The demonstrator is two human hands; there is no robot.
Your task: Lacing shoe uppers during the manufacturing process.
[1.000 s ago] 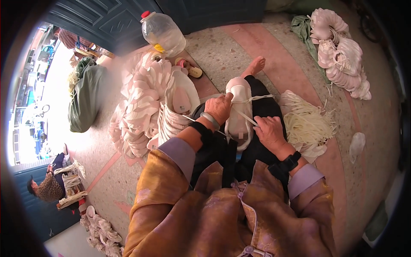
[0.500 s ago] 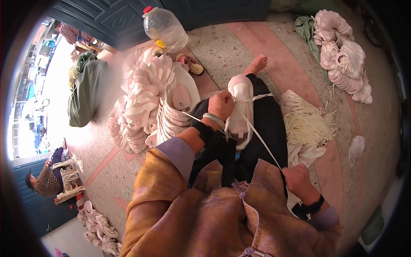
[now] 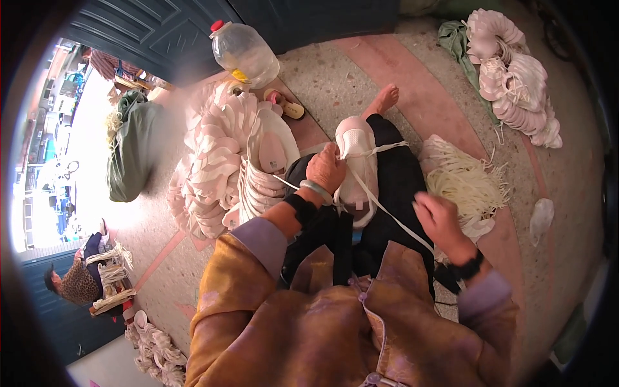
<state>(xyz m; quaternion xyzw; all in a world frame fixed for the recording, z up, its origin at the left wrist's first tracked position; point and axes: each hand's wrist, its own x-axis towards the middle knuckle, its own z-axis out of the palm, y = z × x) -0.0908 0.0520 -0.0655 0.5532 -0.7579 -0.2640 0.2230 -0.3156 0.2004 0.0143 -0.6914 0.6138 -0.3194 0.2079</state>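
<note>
A white shoe upper (image 3: pixel 356 174) rests on my lap with its toe away from me. A white shoelace (image 3: pixel 393 219) is threaded at its throat; one length slants over my right thigh, another runs across the dark trousers to the right. My left hand (image 3: pixel 327 169) is closed at the upper's left side, pinching the lace, though its fingertips are partly hidden. Above my right thigh, my right hand (image 3: pixel 440 222) is off the lace, its fingers loosely stretched and apart. Beside that thigh lies a heap of pale laces (image 3: pixel 461 177).
Stacked white shoe uppers (image 3: pixel 209 161) crowd the floor at my left, near a clear jug with a red cap (image 3: pixel 245 55) and a sandal (image 3: pixel 284 103). More uppers (image 3: pixel 512 80) lie far right. A green sack (image 3: pixel 132 151) and a seated person (image 3: pixel 77 280) are at left.
My right hand has let go of the lace and moved up and away from it, its fist loosening. The lace has gone slacker. My left hand has shifted slightly nearer and left.
</note>
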